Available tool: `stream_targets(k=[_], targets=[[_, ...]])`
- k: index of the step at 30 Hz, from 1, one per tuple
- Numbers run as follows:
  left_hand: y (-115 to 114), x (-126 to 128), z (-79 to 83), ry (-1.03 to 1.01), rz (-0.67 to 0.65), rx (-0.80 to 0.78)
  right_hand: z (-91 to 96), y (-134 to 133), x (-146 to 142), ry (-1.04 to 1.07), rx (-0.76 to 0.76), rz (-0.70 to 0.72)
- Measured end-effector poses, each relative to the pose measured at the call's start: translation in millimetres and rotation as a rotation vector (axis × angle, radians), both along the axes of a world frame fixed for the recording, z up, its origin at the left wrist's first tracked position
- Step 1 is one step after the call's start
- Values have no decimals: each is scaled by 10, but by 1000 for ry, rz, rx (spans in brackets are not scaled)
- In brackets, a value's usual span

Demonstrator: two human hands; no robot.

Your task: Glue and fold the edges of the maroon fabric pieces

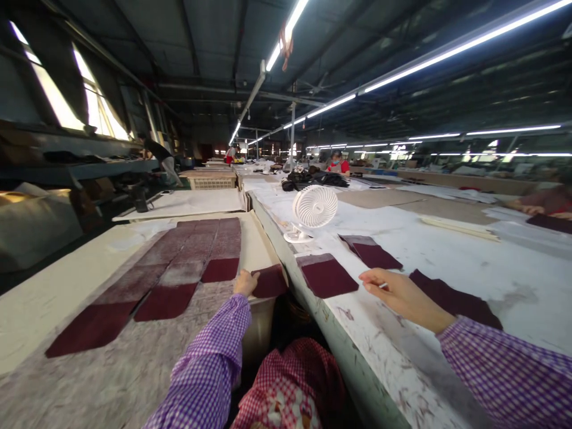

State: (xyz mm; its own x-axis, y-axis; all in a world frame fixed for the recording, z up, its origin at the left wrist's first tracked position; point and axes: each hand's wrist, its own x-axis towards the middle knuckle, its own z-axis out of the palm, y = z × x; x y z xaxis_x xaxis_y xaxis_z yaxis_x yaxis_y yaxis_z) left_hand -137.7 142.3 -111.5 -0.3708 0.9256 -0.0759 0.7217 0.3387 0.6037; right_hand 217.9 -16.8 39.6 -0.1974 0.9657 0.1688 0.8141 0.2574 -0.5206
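Observation:
On the left table my left hand [245,282] pinches the edge of a maroon fabric piece [270,282], which hangs slightly over the table's right edge. My right hand [397,293] is above the white table, its fingers extended and a little apart, with no fabric visible in them. Its fingertips are close to the corner of a flat maroon piece [329,276]. Behind it lies another maroon piece [378,255], and a larger one [451,298] is partly hidden by my right hand and wrist. Rows of overlapping maroon pieces [165,301] with greyish fuzzy parts cover the left table.
A white fan [315,207] stands near the white table's edge [308,298]. Dark cloth [313,179] is heaped behind it. A narrow gap separates the two tables. One person [337,164] is at the back, another [547,199] at the far right, and someone bends [161,156] at left.

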Motion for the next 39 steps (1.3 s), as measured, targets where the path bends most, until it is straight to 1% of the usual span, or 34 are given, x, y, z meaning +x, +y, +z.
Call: stream_targets(k=[4,6,7,8,9,12,14,16,17,18,19,21,22,23,25,26,28,30,32,34,35,36,37,39], targets=[[-95,18,94,67,-6,52,-53,25,-218,-118,110,208],[-156,39,170,85,-41,98,-89,59,-313,-171,162,291],[-190,53,218,88,-71,124,-100,87,-336,-193,177,309],[-229,69,272,86,-108,153,-102,126,-334,-214,181,302],[-273,88,332,81,-147,184,-96,175,-304,-239,175,262],[-444,182,518,46,-269,285,-40,358,-72,-309,125,24],[-583,302,617,-41,-382,382,5,459,112,-332,95,-105],[-719,484,674,-203,-476,464,27,495,200,-317,88,-122],[-778,598,688,-312,-488,473,24,483,185,-296,84,-93],[-825,720,694,-449,-470,459,8,453,129,-268,80,-40],[-860,846,697,-612,-430,413,-19,409,38,-241,83,34],[-889,1079,705,-925,-336,312,-97,300,-207,-216,117,179],[-890,1175,716,-1030,-295,281,-139,248,-335,-223,148,221],[-887,1252,734,-1090,-270,271,-175,204,-450,-235,182,227],[-895,1348,790,-1142,-260,265,-210,140,-606,-250,241,181],[-918,1370,826,-1148,-272,264,-202,113,-640,-242,261,155],[-1018,1377,898,-1213,-325,218,-136,32,-633,-221,277,155],[-1185,1358,949,-1344,-424,108,-36,-112,-568,-210,272,199],[-1380,1337,956,-1468,-537,-19,47,-303,-494,-205,266,236],[-1555,1318,913,-1489,-609,-85,77,-481,-433,-202,245,250],[-1623,1304,879,-1465,-610,-71,71,-546,-407,-200,221,244],[-1676,1286,841,-1427,-582,-19,52,-592,-385,-195,189,224],[-1715,1262,807,-1375,-524,70,27,-619,-365,-181,152,196],[-1770,1201,773,-1199,-404,318,-29,-631,-341,-129,76,140]])
